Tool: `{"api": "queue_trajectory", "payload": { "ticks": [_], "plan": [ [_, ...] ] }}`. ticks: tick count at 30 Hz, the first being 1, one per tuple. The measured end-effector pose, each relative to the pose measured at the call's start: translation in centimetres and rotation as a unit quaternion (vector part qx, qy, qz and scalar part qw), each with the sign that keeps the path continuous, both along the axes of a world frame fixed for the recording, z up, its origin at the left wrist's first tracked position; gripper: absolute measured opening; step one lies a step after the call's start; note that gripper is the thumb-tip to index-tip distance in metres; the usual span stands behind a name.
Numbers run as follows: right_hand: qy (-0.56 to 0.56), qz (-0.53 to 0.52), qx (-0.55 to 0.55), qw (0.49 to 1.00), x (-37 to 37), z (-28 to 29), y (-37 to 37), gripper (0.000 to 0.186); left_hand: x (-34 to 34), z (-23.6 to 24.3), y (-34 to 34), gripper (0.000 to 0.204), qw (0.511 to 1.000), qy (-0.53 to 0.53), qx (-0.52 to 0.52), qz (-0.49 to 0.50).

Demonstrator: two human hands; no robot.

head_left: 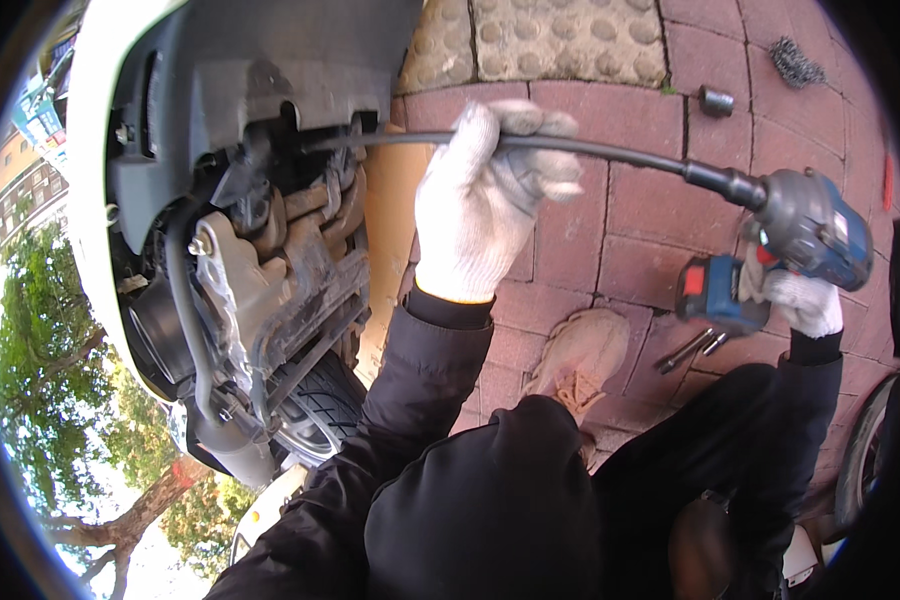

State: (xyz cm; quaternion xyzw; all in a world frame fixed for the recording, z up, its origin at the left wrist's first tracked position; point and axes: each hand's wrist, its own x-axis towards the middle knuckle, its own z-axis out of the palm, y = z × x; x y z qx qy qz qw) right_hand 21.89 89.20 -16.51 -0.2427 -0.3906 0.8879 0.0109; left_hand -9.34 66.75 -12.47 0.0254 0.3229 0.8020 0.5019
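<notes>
A blue-and-black cordless impact wrench [825, 225] is gripped by its handle in my gloved right hand [808, 302], beside its battery. From its nose a long, slightly bowed black extension bar [625, 153] runs left to the scooter [260, 85]. Midway along the bar, my left hand [480, 225], in a white knit glove, wraps its thumb and fingers round it. The bar's far end goes in among dark parts above the dirty metal engine [245, 275]; its tip is hidden there.
On the red paving lie a metal socket [715, 101], a grey scouring wad [796, 62] and a long metal socket tool [684, 352]. Cardboard [385, 225] lies by the engine, near a tyre [322, 400]. Another wheel [865, 455] stands at the right edge. My shoe [585, 350] is below.
</notes>
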Motion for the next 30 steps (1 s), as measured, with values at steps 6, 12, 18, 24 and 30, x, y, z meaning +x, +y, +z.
{"api": "queue_trajectory", "payload": {
  "ticks": [6, 12, 18, 24, 30],
  "plan": [
    [-0.06, -0.11, -0.269, 0.955, 0.1, 5.2, -2.5, 0.058, 0.1, 0.5, 0.3, 0.038, 0.993, -0.006, -0.11, 0.031],
    [-0.055, -0.065, -0.124, 0.989, -0.9, 3.8, -2.6, 0.056, 0.2, 1.9, 0.2, 0.039, 0.993, -0.014, -0.113, 0.036],
    [-0.02, -0.06, -0.25, 0.966, -1.3, 3.3, -1.8, 0.041, 0.4, 2.1, 0.8, 0.038, 0.991, -0.001, -0.126, 0.05],
    [-0.03, -0.037, -0.126, 0.991, -0.8, 4.1, -1.5, 0.04, 0.5, 2.2, 0.8, 0.037, 0.989, 0.004, -0.13, 0.067],
    [0.032, -0.018, -0.069, 0.997, -0.8, -0.1, -0.8, 0.031, 0.6, 1.9, 0.7, 0.032, 0.994, -0.003, -0.089, 0.057]
  ]
}}
